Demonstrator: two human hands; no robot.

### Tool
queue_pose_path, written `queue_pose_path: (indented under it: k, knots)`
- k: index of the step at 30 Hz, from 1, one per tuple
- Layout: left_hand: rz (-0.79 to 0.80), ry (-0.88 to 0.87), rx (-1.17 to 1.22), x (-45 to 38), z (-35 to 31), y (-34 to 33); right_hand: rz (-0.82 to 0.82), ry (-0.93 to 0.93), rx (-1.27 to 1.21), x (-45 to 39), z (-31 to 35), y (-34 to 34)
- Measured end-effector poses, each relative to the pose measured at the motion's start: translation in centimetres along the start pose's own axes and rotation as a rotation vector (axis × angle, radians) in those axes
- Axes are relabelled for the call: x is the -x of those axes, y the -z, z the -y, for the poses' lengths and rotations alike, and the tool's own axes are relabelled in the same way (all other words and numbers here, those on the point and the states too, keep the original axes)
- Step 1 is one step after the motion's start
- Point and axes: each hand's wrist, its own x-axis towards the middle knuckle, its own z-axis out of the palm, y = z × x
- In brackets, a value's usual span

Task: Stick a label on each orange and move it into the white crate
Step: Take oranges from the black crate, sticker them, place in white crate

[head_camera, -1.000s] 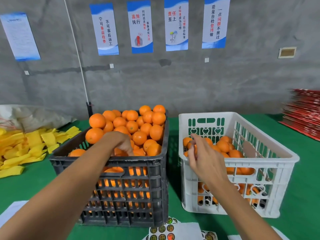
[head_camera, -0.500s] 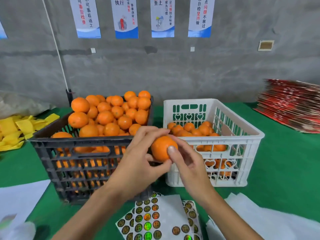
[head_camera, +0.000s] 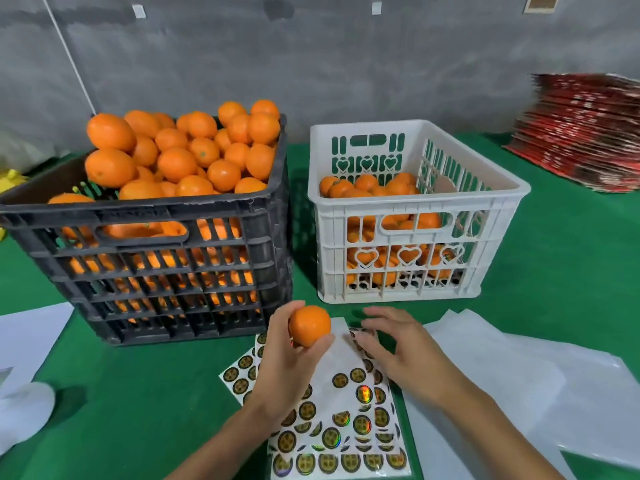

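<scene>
Orange round fruit (head_camera: pixel 309 324) sits gripped in the left hand (head_camera: pixel 284 362); right hand (head_camera: pixel 394 348) (fingers loose) touches the shiny round sticker sheet (head_camera: pixel 346 420).

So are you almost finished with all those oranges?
Not nearly. The white crate holds a good layer of oranges, so those look done. Right now the left hand holds one orange while the right hand reaches over the sticker sheets; I see no label on it yet. The black crate is piled above its rim, so most remain.
</scene>
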Motion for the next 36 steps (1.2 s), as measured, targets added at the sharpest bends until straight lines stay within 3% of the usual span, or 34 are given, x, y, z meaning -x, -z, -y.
queue_pose_path:
  k: [2, 7, 14, 19, 22, 25, 28, 32, 36]
  knots:
    - [-0.085, 0.052, 0.065, 0.2, 0.0, -0.3, -0.01, -0.007, 0.136, 0.5, -0.1, -0.3]
    - [-0.176, 0.067, 0.134, 0.3, 0.3, -0.5, -0.022, -0.218, 0.107, 0.5, 0.8, -0.9]
    - [-0.162, 0.044, 0.154, 0.3, 0.4, -0.7, 0.149, -0.276, -0.26, 0.9, 1.7, -1.4]
    - [-0.135, 0.05, 0.207, 0.5, 0.2, -0.7, -0.014, -0.286, -0.07, 0.7, 1.3, -0.4]
    - [-0.111, 0.061, 0.229, 0.6, 0.0, -0.6, 0.095, -0.423, -0.445, 0.5, 1.9, 0.2]
    - [-0.109, 0.056, 0.22, 0.7, 0.0, -0.6, 0.24, -0.513, -0.612, 0.6, 2.7, 0.4]
    - [-0.111, 0.045, 0.195, 0.7, -0.1, -0.6, 0.275, -0.452, -0.75, 0.8, 3.1, 0.1]
    - [-0.113, 0.047, 0.206, 0.6, 0.0, -0.7, 0.194, -0.301, -0.726, 0.7, 2.6, -0.9]
    - [-0.115, 0.034, 0.203, 0.5, 0.3, -0.7, 0.372, -0.089, -0.638, 0.9, 2.0, -0.9]
